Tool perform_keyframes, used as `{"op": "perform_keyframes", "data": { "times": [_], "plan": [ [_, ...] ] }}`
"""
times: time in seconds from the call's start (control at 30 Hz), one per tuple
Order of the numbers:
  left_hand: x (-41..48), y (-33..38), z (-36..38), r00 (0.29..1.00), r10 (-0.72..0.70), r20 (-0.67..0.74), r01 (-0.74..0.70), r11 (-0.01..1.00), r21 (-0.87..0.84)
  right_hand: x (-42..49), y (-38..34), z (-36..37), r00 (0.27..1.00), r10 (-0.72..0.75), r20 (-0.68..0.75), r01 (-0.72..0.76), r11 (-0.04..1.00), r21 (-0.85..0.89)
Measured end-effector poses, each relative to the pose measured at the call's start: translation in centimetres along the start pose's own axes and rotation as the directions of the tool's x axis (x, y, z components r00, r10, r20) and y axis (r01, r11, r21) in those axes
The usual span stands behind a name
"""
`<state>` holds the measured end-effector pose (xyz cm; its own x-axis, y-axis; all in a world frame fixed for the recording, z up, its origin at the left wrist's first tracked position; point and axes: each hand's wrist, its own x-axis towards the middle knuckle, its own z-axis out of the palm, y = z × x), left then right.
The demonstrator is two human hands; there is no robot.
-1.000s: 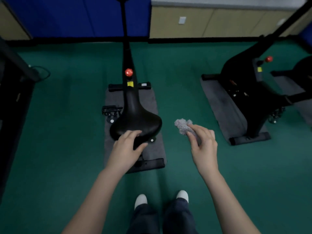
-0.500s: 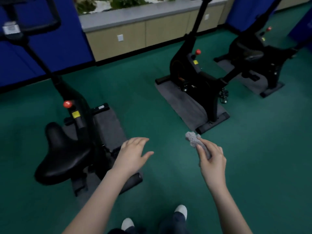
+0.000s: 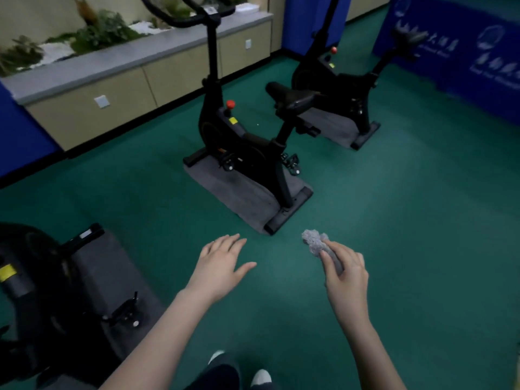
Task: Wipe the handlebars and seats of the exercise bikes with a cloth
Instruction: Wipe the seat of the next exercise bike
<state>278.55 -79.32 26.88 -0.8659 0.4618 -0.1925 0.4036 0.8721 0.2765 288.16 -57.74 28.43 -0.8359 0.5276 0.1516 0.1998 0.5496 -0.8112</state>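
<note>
My right hand grips a crumpled grey cloth that sticks out past the fingers, held in the air above the green floor. Beside it my left hand hovers with fingers straight and spread, holding nothing. A black exercise bike stands ahead in the middle, its seat pointing left and its handlebars at the top. A second bike stands behind it to the right, seat near the blue wall. The bike at the lower left shows only its frame and pedal.
Grey mats lie under each bike. A long beige cabinet with a grey top and plants runs along the back wall. Blue panels close the right side. Open green floor lies between me and the bikes. My shoes show at the bottom.
My left hand left the first bike's seat and now hovers open. My view turned right, so that bike slid to the lower left and the middle bike came closer. The cloth stays in my right hand.
</note>
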Motion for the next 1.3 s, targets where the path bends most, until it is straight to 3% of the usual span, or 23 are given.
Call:
{"op": "perform_keyframes", "data": {
  "times": [0.23, 0.9, 1.3],
  "plan": [
    [7.6, 2.9, 0.5, 0.999, 0.047, 0.022, -0.048, 0.999, 0.019, 5.9, 2.3, -1.1, 0.998, 0.042, -0.044, -0.042, 0.999, -0.007],
    [36.4, 9.5, -0.9, 0.995, 0.053, 0.080, -0.048, 0.997, -0.062, 34.1, 9.1, -2.0, 0.995, 0.091, -0.041, -0.094, 0.993, -0.071],
    [46.8, 17.5, -1.0, 0.977, -0.213, 0.015, 0.213, 0.967, -0.142, 50.8, 14.4, -5.8, 0.988, -0.052, 0.147, 0.051, 0.999, 0.011]
  ]
}}
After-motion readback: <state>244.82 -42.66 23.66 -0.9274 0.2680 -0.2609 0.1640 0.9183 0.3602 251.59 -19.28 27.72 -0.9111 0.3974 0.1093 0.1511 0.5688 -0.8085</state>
